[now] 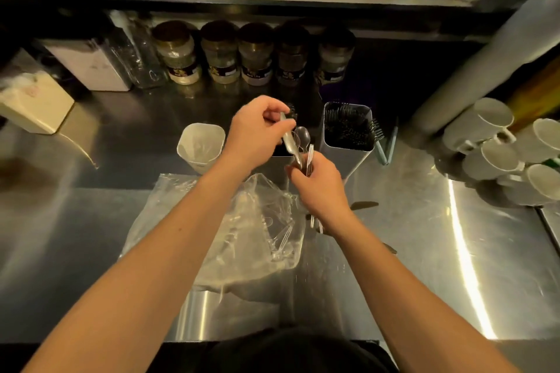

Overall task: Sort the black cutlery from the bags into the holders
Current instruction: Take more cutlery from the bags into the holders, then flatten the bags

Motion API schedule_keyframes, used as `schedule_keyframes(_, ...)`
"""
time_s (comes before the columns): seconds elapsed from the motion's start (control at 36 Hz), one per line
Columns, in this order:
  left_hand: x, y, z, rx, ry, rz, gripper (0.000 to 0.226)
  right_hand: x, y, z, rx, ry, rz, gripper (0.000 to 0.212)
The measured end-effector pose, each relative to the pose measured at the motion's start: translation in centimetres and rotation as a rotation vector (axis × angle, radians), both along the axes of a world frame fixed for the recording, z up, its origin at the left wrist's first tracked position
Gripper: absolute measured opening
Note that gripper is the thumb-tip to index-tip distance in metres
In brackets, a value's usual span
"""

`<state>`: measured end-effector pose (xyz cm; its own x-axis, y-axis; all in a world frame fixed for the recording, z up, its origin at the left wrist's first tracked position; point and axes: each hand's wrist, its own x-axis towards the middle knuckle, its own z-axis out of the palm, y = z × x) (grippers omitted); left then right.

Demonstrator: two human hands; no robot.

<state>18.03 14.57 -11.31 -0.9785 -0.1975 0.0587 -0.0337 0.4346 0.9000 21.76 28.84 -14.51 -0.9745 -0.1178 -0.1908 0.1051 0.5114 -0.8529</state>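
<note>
My right hand [319, 186] grips a bundle of cutlery [309, 157], handles down, over the steel counter. My left hand [257, 130] pinches one shiny spoon [289, 139] out of that bundle, just above a middle holder [280, 160] that the hands mostly hide. A square holder [348, 154] to the right is packed with black forks [348, 127]. On the left stands a white holder [201, 145] with clear cutlery inside. A crumpled clear plastic bag [242, 227] with some clear cutlery lies under my forearms.
Several jars [218, 54] line the back under a shelf. Stacked white mugs [500, 148] lie at the right. A cream box [33, 103] sits at the left. Two dark pieces of cutlery [363, 206] lie on the counter near my right wrist.
</note>
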Motion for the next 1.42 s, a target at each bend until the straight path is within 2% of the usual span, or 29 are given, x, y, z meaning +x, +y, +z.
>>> schedule_keyframes(0.14, -1.2, -3.0, 2.3, 0.202, 0.226, 0.295, 0.017, -0.3, 0.1, -0.8, 0.005, -0.052, 0.007, 0.018)
schedule_keyframes(0.19, -1.7, -4.0, 3.0, 0.199, 0.311, 0.357, 0.017, -0.5, 0.3, -1.1, -0.046, -0.094, -0.050, 0.023)
schedule_keyframes(0.25, -2.2, -4.3, 3.2, 0.123, 0.349, 0.339, 0.015, -0.5, 0.5, -1.2, -0.153, -0.160, -0.124, 0.029)
schedule_keyframes(0.36, -3.2, -3.9, 2.0, -0.048, 0.342, 0.246, 0.015, -1.0, 1.2, -1.0, -0.376, -0.330, -0.204, 0.016)
schedule_keyframes(0.42, -3.4, -3.8, 1.4, -0.053, 0.357, 0.252, 0.015, -1.3, 1.6, -1.0, -0.479, -0.408, -0.241, 0.014)
schedule_keyframes(0.53, -3.8, -3.8, 1.5, -0.020, 0.486, 0.322, 0.016, -1.7, 2.4, -0.9, -0.536, -0.466, -0.296, 0.017)
schedule_keyframes(0.61, -3.8, -3.7, 1.4, -0.098, 0.542, 0.320, 0.014, -1.9, 2.8, -0.6, -0.594, -0.488, -0.323, 0.016)
schedule_keyframes(0.72, -4.2, -3.4, -0.4, -0.264, 0.438, 0.181, 0.011, -2.1, 2.7, -0.1, -0.678, -0.520, -0.315, 0.016)
schedule_keyframes(0.78, -4.4, -3.6, -1.8, -0.395, 0.265, 0.071, 0.015, -2.1, 2.6, 0.3, -0.723, -0.538, -0.302, 0.016)
schedule_keyframes(0.83, -4.0, -3.6, -2.9, -0.571, 0.095, 0.017, 0.030, -2.0, 2.5, 0.6, -0.755, -0.545, -0.285, 0.016)
schedule_keyframes(0.89, -3.0, -3.1, -3.2, -0.636, 0.160, 0.052, 0.036, -2.1, 2.4, 0.9, -0.793, -0.544, -0.271, 0.016)
schedule_keyframes(0.92, -2.1, -2.5, -3.0, -0.577, 0.219, 0.090, 0.035, -2.1, 2.3, 1.1, -0.825, -0.546, -0.267, 0.017)
schedule_keyframes(0.97, 0.3, -0.8, -2.3, -0.311, 0.236, 0.132, 0.028, -2.3, 2.0, 1.6, -0.916, -0.560, -0.260, 0.018)
schedule_keyframes(1.03, 3.0, 1.0, -2.2, 0.042, 0.121, 0.135, 0.025, -2.6, 1.5, 2.1, -1.009, -0.570, -0.252, 0.021)
schedule_keyframes(1.08, 5.5, 2.5, -2.7, 0.345, 0.015, 0.158, 0.034, -2.9, 0.9, 2.6, -1.080, -0.565, -0.257, 0.023)
schedule_keyframes(1.14, 7.2, 3.6, -3.1, 0.656, -0.103, 0.216, 0.044, -3.1, 0.0, 2.8, -1.104, -0.530, -0.274, 0.020)
schedule_keyframes(1.19, 8.2, 4.3, -2.8, 0.953, -0.172, 0.306, 0.043, -2.9, -1.2, 2.9, -1.082, -0.477, -0.300, 0.016)
schedule_keyframes(1.22, 8.4, 4.4, -2.5, 1.037, -0.183, 0.348, 0.042, -2.7, -1.9, 2.9, -1.059, -0.447, -0.318, 0.016)
schedule_keyframes(1.28, 8.4, 4.5, -1.8, 1.085, -0.183, 0.390, 0.039, -2.4, -2.9, 3.0, -1.025, -0.383, -0.357, 0.016)
schedule_keyframes(1.42, 8.2, 3.9, -1.2, 1.018, -0.128, 0.453, 0.033, -1.5, -5.2, 2.8, -0.967, -0.304, -0.414, 0.019)
